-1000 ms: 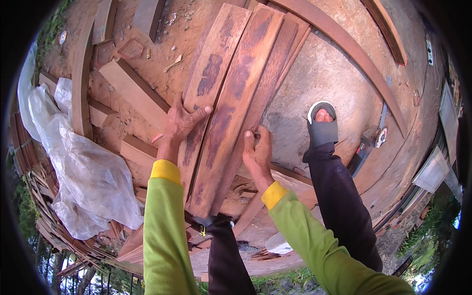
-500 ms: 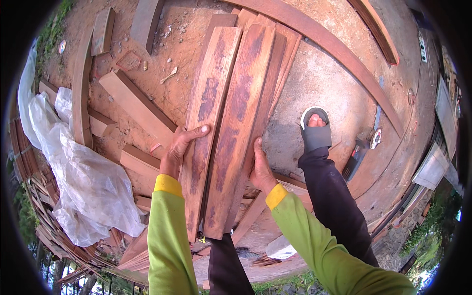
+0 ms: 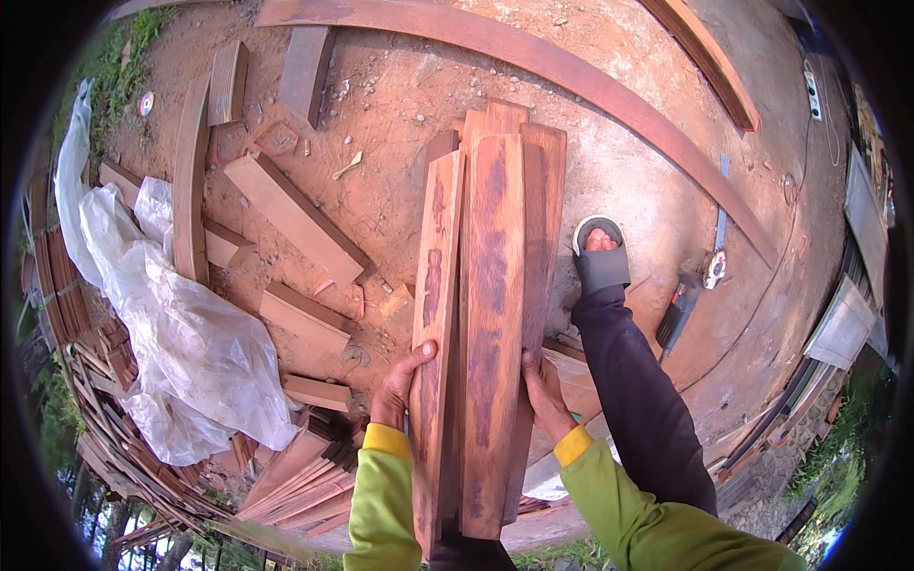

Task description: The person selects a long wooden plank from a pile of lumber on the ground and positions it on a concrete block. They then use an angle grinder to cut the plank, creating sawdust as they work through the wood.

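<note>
A bundle of several reddish wooden boards (image 3: 491, 285) with dark purplish blotches runs lengthwise through the middle of the view, gathered between my hands. My left hand (image 3: 405, 381) is closed on the left edge, its thumb over the nearest board. My right hand (image 3: 543, 395) grips the right edge lower down, its fingers mostly hidden by the wood. My right foot (image 3: 600, 238), in a dark sandal, stands just right of the bundle. The lower ends of the boards overlap my other dark trouser leg.
Loose timber offcuts (image 3: 295, 214) lie on reddish dirt at the left, beside crumpled clear plastic sheeting (image 3: 181, 333). A long curved plank (image 3: 647, 114) arcs across the top. An angle grinder (image 3: 681, 309) lies at the right near a power strip (image 3: 812, 90). Stacked boards (image 3: 295, 485) fill the lower left.
The bundle and both hands have shifted rightward and down in the picture, and the boards now stand more lengthwise, narrowed together. More ground shows above and left of them.
</note>
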`<act>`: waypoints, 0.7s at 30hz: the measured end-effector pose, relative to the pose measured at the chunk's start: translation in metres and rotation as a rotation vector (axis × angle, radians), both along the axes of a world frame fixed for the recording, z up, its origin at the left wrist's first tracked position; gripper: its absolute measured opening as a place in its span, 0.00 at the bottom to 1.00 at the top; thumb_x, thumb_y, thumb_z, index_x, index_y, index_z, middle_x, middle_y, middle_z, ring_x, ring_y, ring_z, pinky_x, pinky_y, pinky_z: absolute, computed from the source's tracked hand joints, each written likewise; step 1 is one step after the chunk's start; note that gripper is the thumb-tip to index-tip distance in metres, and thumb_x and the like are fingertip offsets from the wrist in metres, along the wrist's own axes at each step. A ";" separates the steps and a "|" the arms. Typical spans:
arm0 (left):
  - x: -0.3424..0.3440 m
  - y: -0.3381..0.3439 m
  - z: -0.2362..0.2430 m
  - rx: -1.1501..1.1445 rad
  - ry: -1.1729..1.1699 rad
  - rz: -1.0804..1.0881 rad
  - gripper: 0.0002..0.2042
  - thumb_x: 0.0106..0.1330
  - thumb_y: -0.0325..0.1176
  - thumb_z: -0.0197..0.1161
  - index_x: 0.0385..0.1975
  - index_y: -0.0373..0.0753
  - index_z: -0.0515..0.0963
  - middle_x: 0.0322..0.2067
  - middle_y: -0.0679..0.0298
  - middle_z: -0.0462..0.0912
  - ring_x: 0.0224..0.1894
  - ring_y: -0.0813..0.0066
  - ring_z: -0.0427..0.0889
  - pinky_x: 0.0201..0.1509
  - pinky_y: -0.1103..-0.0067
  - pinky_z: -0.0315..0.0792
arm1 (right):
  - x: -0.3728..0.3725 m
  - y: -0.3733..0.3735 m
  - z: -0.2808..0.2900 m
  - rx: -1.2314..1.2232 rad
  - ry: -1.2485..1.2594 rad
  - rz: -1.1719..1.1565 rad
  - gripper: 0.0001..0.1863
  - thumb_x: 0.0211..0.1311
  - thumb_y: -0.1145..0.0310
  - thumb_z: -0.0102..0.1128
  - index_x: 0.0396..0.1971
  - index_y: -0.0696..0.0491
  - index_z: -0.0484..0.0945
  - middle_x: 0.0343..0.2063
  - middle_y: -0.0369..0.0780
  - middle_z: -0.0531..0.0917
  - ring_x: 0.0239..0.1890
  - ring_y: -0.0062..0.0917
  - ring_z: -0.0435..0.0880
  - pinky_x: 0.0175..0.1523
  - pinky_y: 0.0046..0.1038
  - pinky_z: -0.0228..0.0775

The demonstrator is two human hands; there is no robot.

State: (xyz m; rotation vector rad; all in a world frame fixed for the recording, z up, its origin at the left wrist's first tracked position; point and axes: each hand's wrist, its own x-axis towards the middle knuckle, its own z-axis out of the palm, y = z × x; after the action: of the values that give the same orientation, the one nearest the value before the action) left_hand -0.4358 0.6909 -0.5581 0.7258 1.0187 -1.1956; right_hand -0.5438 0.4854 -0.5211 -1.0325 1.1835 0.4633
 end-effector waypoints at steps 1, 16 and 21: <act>-0.007 0.005 0.005 -0.017 0.084 0.037 0.37 0.49 0.44 0.73 0.56 0.28 0.68 0.44 0.51 0.81 0.42 0.62 0.82 0.49 0.71 0.77 | 0.000 0.002 0.007 0.005 -0.013 0.038 0.41 0.62 0.40 0.53 0.57 0.65 0.66 0.52 0.45 0.76 0.54 0.27 0.72 0.60 0.29 0.61; -0.064 0.000 0.049 0.057 0.016 0.082 0.37 0.52 0.46 0.71 0.57 0.29 0.65 0.44 0.55 0.80 0.43 0.66 0.81 0.46 0.72 0.77 | -0.004 -0.001 0.044 -0.162 -0.018 0.298 0.42 0.57 0.37 0.57 0.49 0.68 0.71 0.44 0.49 0.78 0.48 0.30 0.75 0.54 0.32 0.66; -0.064 -0.010 0.028 0.041 0.138 0.145 0.33 0.55 0.43 0.69 0.56 0.30 0.66 0.41 0.51 0.80 0.42 0.64 0.82 0.44 0.70 0.79 | 0.004 -0.001 0.006 -0.300 -0.162 0.330 0.44 0.55 0.34 0.57 0.49 0.67 0.67 0.46 0.50 0.75 0.51 0.33 0.73 0.57 0.34 0.62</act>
State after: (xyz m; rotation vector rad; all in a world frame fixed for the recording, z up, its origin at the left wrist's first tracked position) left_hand -0.4999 0.6812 -0.5297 0.5962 1.1930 -1.1129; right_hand -0.5394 0.4840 -0.5154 -1.5090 0.9569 0.4565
